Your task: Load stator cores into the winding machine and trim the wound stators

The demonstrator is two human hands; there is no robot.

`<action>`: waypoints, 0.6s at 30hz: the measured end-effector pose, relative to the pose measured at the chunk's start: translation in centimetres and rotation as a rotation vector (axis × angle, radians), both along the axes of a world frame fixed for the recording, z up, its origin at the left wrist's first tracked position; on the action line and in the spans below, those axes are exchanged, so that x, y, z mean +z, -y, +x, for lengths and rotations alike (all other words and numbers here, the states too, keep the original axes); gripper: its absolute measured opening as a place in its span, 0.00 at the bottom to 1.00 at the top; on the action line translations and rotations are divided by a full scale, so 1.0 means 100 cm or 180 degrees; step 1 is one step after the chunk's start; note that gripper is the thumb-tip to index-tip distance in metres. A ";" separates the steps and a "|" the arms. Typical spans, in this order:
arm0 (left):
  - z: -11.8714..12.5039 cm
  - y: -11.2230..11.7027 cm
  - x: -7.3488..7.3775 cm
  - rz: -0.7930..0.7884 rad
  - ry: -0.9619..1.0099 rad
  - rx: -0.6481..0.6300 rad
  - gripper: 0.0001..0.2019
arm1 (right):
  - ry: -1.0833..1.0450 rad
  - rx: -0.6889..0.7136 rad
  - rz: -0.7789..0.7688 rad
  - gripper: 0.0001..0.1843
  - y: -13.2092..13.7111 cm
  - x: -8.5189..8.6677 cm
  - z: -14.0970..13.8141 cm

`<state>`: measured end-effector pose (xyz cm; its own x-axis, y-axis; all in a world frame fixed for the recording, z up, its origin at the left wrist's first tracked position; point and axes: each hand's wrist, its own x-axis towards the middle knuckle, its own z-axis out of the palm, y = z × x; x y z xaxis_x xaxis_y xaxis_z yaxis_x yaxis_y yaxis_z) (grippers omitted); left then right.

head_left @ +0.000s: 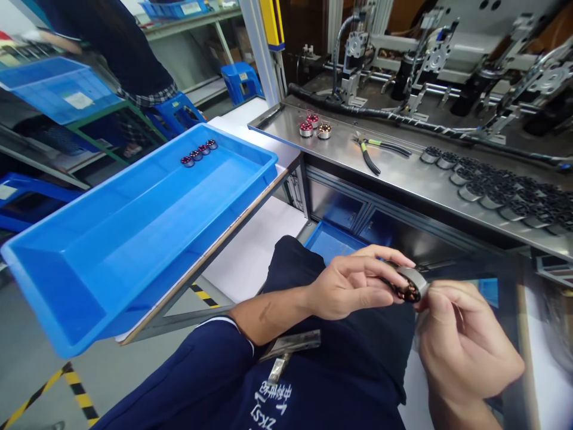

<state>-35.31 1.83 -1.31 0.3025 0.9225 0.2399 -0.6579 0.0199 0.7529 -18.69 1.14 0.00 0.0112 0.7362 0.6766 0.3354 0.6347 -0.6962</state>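
Both my hands meet over my lap on a small round motor part [409, 285] with a silver rim and copper windings. My left hand [353, 283] pinches it from the left with curled fingers. My right hand [461, 343] grips its right edge between thumb and fingers. A metal clip or tool [290, 348] lies on my dark blue jacket below the left forearm.
A large blue tray [111, 251] on the left holds a short row of small motor parts [199, 153]. On the steel bench [403, 173] lie three wound parts [314, 126], pliers [376, 152] and several silver rotors [501, 185]. Machinery stands behind. Another person sits at the far left.
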 end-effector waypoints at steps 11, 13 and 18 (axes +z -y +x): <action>0.000 -0.004 -0.004 -0.0525 -0.0337 -0.1327 0.27 | 0.1148 0.0666 -0.0311 0.09 0.002 0.002 0.038; 0.002 -0.002 -0.005 -0.0444 -0.0224 -0.1220 0.26 | 0.1154 0.0495 -0.0247 0.09 0.004 0.003 0.035; 0.010 0.002 -0.010 0.0092 -0.0452 -0.0150 0.24 | 0.0343 0.0087 -0.0128 0.04 0.008 -0.004 0.013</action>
